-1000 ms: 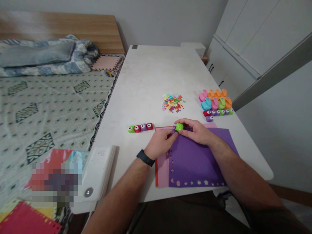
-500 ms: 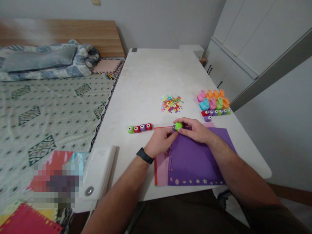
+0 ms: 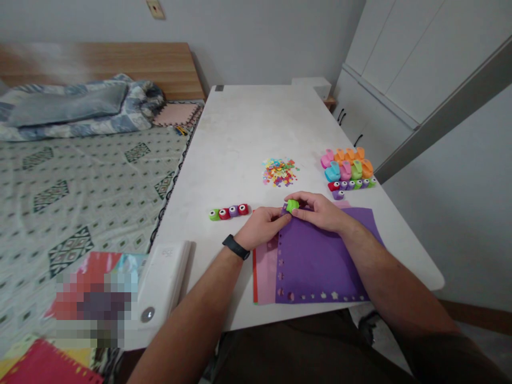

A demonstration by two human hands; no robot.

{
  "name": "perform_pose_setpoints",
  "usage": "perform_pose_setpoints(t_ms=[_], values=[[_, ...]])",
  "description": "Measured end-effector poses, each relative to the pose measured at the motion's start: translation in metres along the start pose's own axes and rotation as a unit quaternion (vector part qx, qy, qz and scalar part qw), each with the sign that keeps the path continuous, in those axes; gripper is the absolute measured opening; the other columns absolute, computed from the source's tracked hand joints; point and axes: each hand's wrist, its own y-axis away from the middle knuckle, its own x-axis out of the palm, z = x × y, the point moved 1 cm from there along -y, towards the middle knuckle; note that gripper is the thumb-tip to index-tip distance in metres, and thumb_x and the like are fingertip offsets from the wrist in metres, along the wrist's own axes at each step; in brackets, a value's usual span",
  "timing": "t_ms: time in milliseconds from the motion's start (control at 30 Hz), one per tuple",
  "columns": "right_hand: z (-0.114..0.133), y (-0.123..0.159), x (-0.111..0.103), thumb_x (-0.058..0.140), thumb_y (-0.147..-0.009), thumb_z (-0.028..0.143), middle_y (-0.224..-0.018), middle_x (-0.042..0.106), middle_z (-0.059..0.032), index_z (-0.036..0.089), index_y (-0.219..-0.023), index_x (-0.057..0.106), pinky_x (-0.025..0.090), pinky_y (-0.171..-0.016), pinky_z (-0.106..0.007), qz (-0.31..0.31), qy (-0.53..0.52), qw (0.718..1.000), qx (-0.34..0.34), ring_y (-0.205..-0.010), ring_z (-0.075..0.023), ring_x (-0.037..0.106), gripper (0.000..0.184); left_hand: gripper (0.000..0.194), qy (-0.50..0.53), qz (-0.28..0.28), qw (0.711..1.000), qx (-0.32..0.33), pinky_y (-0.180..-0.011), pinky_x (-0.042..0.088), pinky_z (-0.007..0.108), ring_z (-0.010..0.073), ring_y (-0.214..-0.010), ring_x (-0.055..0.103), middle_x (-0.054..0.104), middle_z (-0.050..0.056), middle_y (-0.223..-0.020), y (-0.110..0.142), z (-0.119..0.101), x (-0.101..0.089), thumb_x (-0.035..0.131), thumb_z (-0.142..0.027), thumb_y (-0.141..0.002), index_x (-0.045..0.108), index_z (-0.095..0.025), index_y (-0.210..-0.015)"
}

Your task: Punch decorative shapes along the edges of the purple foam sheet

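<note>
A small green craft punch (image 3: 292, 206) sits at the far left corner of a purple sheet (image 3: 324, 256), between the thumb and fingers of my right hand (image 3: 318, 210). My left hand (image 3: 262, 226) pinches the sheet's left edge close beside the punch. Small shaped holes run along the sheet's left and near edges. Beneath it lie a pink sheet (image 3: 266, 277) and a red sheet (image 3: 255, 282), showing at the left. My fingers partly cover the punch and that corner.
Left of my hands stands a row of several small punches (image 3: 229, 212). Colourful paper cutouts (image 3: 279, 172) lie in a heap beyond. Larger punches (image 3: 348, 164) and more small ones (image 3: 352, 185) stand at the right. A white device (image 3: 164, 282) rests at the table's left edge, near the bed (image 3: 96, 176).
The view has tilted up slightly. Both hands stay at the sheet's far left corner with the green punch, and the sheet's left edge looks slightly raised or shifted.
</note>
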Motion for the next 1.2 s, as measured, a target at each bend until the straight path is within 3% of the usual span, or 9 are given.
perform_pose_setpoints(t_ms=[333, 900, 1200], values=[[0.0005, 0.0010, 0.0008, 0.069, -0.091, 0.037, -0.118, 0.070, -0.0083, 0.019, -0.128, 0.064, 0.052, -0.097, -0.039, 0.006, -0.001, 1.000, 0.015, -0.104, -0.0211, 0.066, 0.041, 0.044, -0.021, -0.005, 1.000, 0.000, -0.050, 0.030, 0.023, 0.0093, -0.052, 0.042, 0.047, -0.004, -0.056, 0.0021, -0.0044, 0.0022, 0.050, -0.053, -0.096, 0.053, -0.018, -0.069], [0.0035, 0.0025, 0.0008, 0.069, -0.091, 0.037, -0.117, 0.071, -0.0083, 0.018, -0.127, 0.065, 0.052, -0.096, -0.038, 0.003, 0.002, 1.000, 0.019, -0.102, -0.0208, 0.066, 0.040, 0.042, -0.020, -0.010, 1.000, 0.014, -0.052, 0.030, 0.023, 0.0097, -0.055, 0.038, 0.046, -0.004, -0.061, 0.0034, -0.0054, 0.0025, 0.050, -0.050, -0.097, 0.063, -0.016, -0.076], [0.0013, 0.0020, 0.0006, 0.069, -0.092, 0.038, -0.117, 0.071, -0.0078, 0.020, -0.127, 0.064, 0.052, -0.096, -0.038, 0.008, 0.007, 1.000, 0.013, -0.103, -0.0211, 0.066, 0.040, 0.044, -0.025, -0.020, 0.999, 0.017, -0.052, 0.029, 0.024, 0.0096, -0.055, 0.037, 0.043, -0.004, -0.061, 0.0031, -0.0044, 0.0037, 0.050, -0.051, -0.097, 0.055, -0.017, -0.070]])
